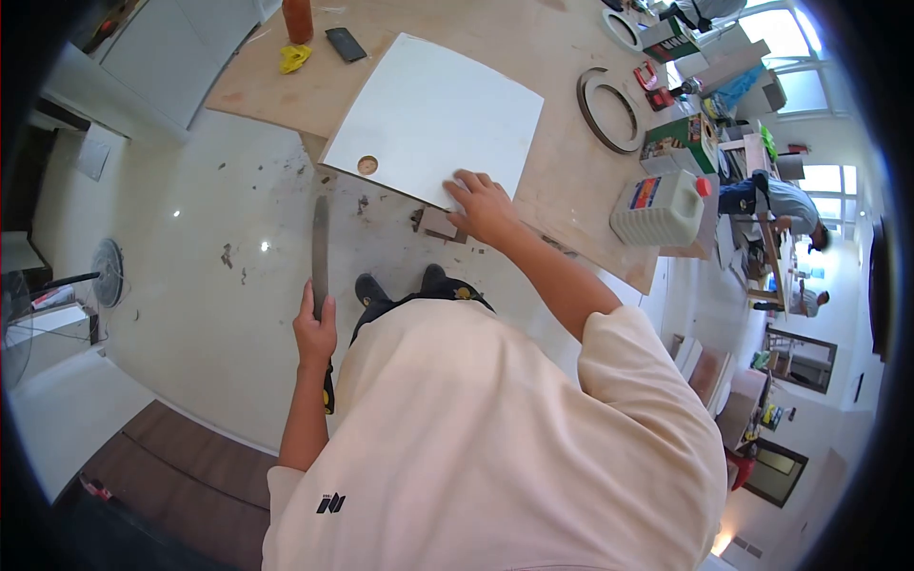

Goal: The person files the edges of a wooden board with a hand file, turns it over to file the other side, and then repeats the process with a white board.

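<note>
In the head view, my left hand is closed around the lower end of a long, flat, grey metal file. The file points away from me, to the left of a white board and apart from it. This board lies on the wooden worktable, with a round hole near its near left corner. Resting on the board's near edge is my right hand, its fingers spread and holding nothing.
The worktable carries a white jug with a red cap, rolls of edge banding, boxes, a red drill, a dark block and yellow scrap. Debris litters the floor. People stand far right.
</note>
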Tool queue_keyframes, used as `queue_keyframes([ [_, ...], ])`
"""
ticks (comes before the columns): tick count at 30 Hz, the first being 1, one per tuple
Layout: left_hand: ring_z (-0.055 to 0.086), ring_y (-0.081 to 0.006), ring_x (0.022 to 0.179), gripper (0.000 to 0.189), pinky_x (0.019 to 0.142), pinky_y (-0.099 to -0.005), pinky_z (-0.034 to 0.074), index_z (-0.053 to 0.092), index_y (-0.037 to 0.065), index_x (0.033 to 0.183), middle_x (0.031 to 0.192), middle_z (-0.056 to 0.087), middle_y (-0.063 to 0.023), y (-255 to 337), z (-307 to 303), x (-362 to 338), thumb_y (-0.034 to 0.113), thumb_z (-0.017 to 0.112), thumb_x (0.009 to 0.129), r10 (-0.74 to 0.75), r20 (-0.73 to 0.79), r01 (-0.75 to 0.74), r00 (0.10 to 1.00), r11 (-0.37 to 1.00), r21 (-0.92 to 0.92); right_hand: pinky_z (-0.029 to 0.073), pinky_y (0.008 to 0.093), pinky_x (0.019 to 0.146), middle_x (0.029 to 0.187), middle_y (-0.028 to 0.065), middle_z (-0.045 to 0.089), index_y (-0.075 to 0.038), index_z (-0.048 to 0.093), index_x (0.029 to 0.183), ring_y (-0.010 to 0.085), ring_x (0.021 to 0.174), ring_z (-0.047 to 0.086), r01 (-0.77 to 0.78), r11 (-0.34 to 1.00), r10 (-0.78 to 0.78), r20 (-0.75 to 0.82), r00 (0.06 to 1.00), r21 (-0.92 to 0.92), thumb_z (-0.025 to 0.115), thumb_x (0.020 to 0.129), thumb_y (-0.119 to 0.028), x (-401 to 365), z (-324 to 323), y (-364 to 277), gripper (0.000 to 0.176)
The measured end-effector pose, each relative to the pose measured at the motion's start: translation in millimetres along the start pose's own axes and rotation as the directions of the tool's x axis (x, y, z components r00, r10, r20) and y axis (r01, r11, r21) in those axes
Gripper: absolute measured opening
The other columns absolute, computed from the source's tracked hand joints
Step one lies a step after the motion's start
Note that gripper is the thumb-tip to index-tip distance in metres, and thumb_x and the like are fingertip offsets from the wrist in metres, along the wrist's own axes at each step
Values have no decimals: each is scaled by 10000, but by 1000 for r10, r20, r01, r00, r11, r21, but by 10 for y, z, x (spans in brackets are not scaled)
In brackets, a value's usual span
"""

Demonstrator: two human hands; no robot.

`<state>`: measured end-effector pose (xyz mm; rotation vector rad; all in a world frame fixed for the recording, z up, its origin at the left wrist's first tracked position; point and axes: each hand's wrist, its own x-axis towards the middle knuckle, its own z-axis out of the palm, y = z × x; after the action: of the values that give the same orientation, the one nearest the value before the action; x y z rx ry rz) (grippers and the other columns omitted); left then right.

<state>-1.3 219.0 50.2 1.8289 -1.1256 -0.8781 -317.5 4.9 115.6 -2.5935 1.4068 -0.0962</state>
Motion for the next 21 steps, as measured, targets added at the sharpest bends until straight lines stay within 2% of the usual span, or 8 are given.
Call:
queue_keyframes([
  [2,626,-132,950,517,877,-286,500,476,-16,1446,1080,700,-95,213,-18,79,179,622,990,12,59,-10,998,1000,-24,451,450,1005,1307,74,536,-131,607,1299,287,1223,512,-8,999,9,-11,1000,34,728,818,-212,-262,47,105,503],
  [5,670,-170,1011,533,904,-294,502,486,-4,1440,1150,710,-182,258,91,171,212,637,976,45,92,-37,995,995,-91,452,437,982,1254,60,553,-140,616,1280,271,1174,536,-38,999,39,-52,998,28,721,830,-202,-415,90,87,466],
  [9,632,-153,1039,535,939,-292,485,474,-40,1439,1189,693,-145,354,219,234,186,637,981,96,161,-78,982,990,-114,451,409,918,1147,31,587,-131,667,1186,247,1080,567,-23,999,29,-243,970,26,726,834,-222,-284,160,-159,368],
  [11,634,-152,1052,538,944,-293,486,478,-39,1437,1199,693,-154,419,241,223,188,642,978,76,210,-54,975,993,-109,446,402,893,1088,19,604,-129,695,1089,236,1049,573,7,999,2,-258,966,34,720,837,-217,-188,244,-170,269],
  [14,671,-204,1086,533,941,-314,501,497,-3,1431,1200,695,-202,564,245,116,211,647,967,63,189,-58,980,998,-29,444,398,861,1012,4,621,-130,713,962,220,1010,582,38,999,-35,-225,974,11,705,844,-192,-156,340,-118,134],
  [17,639,-152,1060,518,939,-299,492,495,-12,1434,1178,704,-148,545,370,-20,181,643,976,127,113,-124,985,992,-31,442,393,860,981,3,625,-135,706,884,209,997,591,57,998,-45,-253,966,39,699,844,-172,-342,329,78,55],
  [20,627,-152,1087,525,964,-297,479,487,-2,1443,1223,687,-145,620,539,-212,176,643,974,49,82,-46,995,998,-38,458,402,838,961,27,629,-124,702,859,231,969,609,28,994,3,-298,955,102,702,834,-157,-700,293,383,41],
  [21,635,-193,1118,539,973,-310,480,481,0,1447,1245,675,-174,628,614,-290,191,645,971,22,72,-19,997,999,-49,467,407,825,954,38,632,-118,703,856,244,955,616,7,992,32,-305,952,126,703,830,-151,-844,283,512,42],
])
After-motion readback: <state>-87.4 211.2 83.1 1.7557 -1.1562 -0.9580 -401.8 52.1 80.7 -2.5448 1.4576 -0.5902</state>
